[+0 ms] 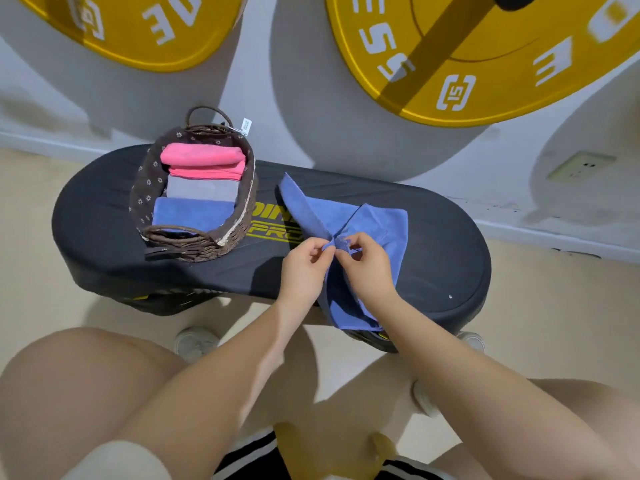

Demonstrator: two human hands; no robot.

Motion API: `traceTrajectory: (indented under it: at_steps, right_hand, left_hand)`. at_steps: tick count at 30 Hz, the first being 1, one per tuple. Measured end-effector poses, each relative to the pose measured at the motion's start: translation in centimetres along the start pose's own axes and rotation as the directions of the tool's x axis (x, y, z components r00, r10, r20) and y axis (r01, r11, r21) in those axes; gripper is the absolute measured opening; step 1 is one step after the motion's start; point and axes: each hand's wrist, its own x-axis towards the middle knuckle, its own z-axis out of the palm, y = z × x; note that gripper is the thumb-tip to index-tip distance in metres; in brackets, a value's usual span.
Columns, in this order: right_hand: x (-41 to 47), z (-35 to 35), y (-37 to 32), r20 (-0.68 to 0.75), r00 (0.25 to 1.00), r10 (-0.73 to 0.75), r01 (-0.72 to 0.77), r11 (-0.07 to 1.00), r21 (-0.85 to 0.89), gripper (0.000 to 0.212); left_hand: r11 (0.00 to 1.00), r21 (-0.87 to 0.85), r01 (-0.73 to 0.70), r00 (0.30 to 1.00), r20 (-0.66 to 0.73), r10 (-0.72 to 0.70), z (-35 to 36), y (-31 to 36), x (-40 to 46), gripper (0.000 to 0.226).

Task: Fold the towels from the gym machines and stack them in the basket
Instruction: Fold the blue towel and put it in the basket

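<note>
A blue towel [377, 223] lies loosely bunched on the right half of a black padded bench [443, 258], one end hanging over the near edge. My left hand [304, 268] and my right hand [367, 265] meet at its middle, each pinching an edge of the cloth between thumb and fingers. To the left on the bench stands a brown wicker basket [194, 242] with a flowered liner. Inside it lie folded towels: a blue one [192, 213] nearest me, a grey one [202, 189] behind it and two pink ones [202, 159] at the far end.
Two big yellow weight plates [485, 57] hang on the grey wall behind the bench. A wall socket [581, 166] sits low at the right. My bare knees and shoes are below the bench on a beige floor [27, 237].
</note>
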Motion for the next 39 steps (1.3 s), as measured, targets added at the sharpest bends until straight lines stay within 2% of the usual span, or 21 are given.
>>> traceTrajectory:
  at_steps: [3,7,11,16,19,22,24,26,28,31,33,36,38,39]
  right_hand:
    - [-1.1,-1.1,-0.2,0.010,0.998,-0.056,0.056,0.996,-0.065,0.010]
    - [-1.9,-1.8,0.1,0.014,0.985,-0.172,0.169,0.945,-0.279,0.023]
    - [-2.5,-1.9,0.0,0.008,0.987,-0.160,0.151,0.909,-0.388,0.022]
    - [-2.8,-1.7,-0.2,-0.014,0.990,-0.143,0.133,0.944,-0.302,0.016]
    - [-2.6,-2.1,-0.3,-0.002,0.988,-0.153,0.148,0.957,-0.251,0.018]
    - [-2.9,-2.8,-0.2,0.055,0.974,-0.220,0.226,0.952,-0.208,0.033]
    - [-3.2,-3.6,-0.4,0.088,0.981,-0.171,0.181,0.976,-0.119,0.045]
    - [-3.6,-4.3,-0.5,0.109,0.990,-0.093,0.088,0.995,0.046,0.048]
    - [-3.8,-4.7,-0.3,0.124,0.991,-0.042,0.021,0.985,0.172,0.047]
    - [-3.9,-4.9,0.2,0.140,0.990,0.012,-0.042,0.976,0.214,0.048]
    - [-4.0,-5.1,0.4,0.154,0.988,0.026,-0.063,0.968,0.245,0.052]
    - [-4.1,-5.3,0.3,0.192,0.980,0.044,-0.112,0.926,0.360,0.053]
    - [-4.4,-5.3,0.2,0.173,0.984,0.034,-0.102,0.908,0.406,0.046]
    - [-4.6,-5.4,0.1,0.134,0.991,0.012,-0.063,0.924,0.378,0.039]
  left_hand:
    - [1.000,0.005,0.023,0.999,-0.024,-0.023,0.5,0.2,-0.5,0.008]
    - [0.997,-0.045,0.057,0.998,-0.005,-0.057,1.1,0.7,-1.6,0.014]
    - [0.994,-0.071,0.088,0.996,-0.022,-0.090,1.4,1.3,-2.3,0.018]
    - [0.997,-0.022,0.072,0.997,-0.009,-0.072,1.3,1.8,-2.7,0.027]
    - [0.974,-0.164,0.157,0.987,0.048,-0.151,1.6,2.9,-3.3,0.026]
    - [0.913,-0.308,0.268,0.963,0.073,-0.258,2.0,3.5,-3.2,0.019]
    - [0.928,-0.262,0.265,0.964,0.059,-0.258,2.1,3.6,-3.0,0.014]
    - [0.947,-0.187,0.262,0.965,0.073,-0.252,2.1,3.8,-2.9,0.009]
    - [0.961,-0.109,0.254,0.964,0.110,-0.243,2.0,4.1,-2.7,0.018]
    - [0.985,0.049,0.167,0.973,0.153,-0.172,1.9,4.2,-2.3,0.033]
    - [0.978,0.193,0.084,0.984,0.141,-0.112,2.1,4.2,-2.3,0.027]
    - [0.901,0.428,-0.069,0.995,0.099,0.029,2.7,4.3,-2.6,0.011]
    - [0.884,0.455,-0.103,0.994,0.087,0.072,3.0,4.9,-2.7,0.009]
    - [0.908,0.412,-0.078,0.996,0.073,0.053,3.1,5.4,-2.8,0.013]
